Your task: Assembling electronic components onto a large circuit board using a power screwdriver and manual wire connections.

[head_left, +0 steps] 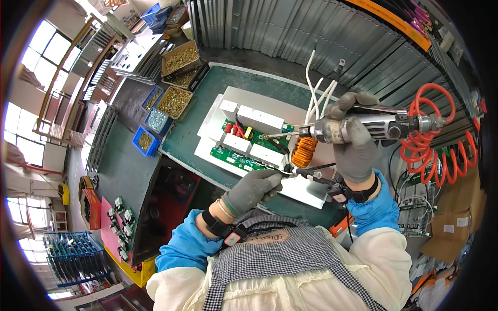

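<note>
My right hand [358,147], in a grey glove, is wrapped round a silver air screwdriver [376,127] lying sideways. Its bit points left over a green circuit board [221,152] with white blocks and red and black wires. My left hand [250,192], gloved too, is closed at the board's near edge, pinching a dark cable [286,173]; its fingertips partly hide the grip. Between the hands sits an orange wire coil [304,151]. White cables [314,98] with metal lugs rise behind the screwdriver. A white metal panel [306,196] lies under the board.
Boxes of brass-coloured fasteners [175,102] and blue bins [146,141] stand on the green table [207,101] to the left. A row of grey metal panels [270,31] lines the far side. A red coiled air hose [418,150] hangs at right, above a cardboard box [451,217].
</note>
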A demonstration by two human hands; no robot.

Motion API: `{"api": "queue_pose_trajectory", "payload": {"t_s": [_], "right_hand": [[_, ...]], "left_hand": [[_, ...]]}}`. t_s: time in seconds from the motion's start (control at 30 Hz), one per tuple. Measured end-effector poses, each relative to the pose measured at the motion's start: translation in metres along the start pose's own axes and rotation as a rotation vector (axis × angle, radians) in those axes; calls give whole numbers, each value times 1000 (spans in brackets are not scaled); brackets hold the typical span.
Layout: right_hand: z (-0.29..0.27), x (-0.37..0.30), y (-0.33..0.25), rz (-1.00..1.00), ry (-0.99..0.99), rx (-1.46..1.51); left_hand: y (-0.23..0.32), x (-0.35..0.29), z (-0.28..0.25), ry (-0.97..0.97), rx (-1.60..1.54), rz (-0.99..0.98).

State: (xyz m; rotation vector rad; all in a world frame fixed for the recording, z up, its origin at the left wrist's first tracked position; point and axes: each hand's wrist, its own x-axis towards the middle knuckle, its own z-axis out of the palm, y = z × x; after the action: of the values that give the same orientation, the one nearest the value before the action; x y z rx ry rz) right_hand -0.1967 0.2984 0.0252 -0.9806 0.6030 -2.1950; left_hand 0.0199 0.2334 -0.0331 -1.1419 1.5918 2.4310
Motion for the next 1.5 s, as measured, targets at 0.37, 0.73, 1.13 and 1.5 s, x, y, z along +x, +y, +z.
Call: {"api": "queue_pose_trajectory", "payload": {"t_s": [0.37, 0.73, 1.13, 1.5], "right_hand": [[11, 17, 20, 160, -425, -81], [-5, 2, 51, 84, -507, -133], [25, 45, 49, 438, -438, -298], [48, 79, 80, 425, -623, -378]], "left_hand": [[6, 8, 17, 148, 113, -45], [-13, 17, 29, 301, 121, 56], [-3, 16, 21, 158, 29, -66], [2, 27, 45, 334, -188, -217]]}}
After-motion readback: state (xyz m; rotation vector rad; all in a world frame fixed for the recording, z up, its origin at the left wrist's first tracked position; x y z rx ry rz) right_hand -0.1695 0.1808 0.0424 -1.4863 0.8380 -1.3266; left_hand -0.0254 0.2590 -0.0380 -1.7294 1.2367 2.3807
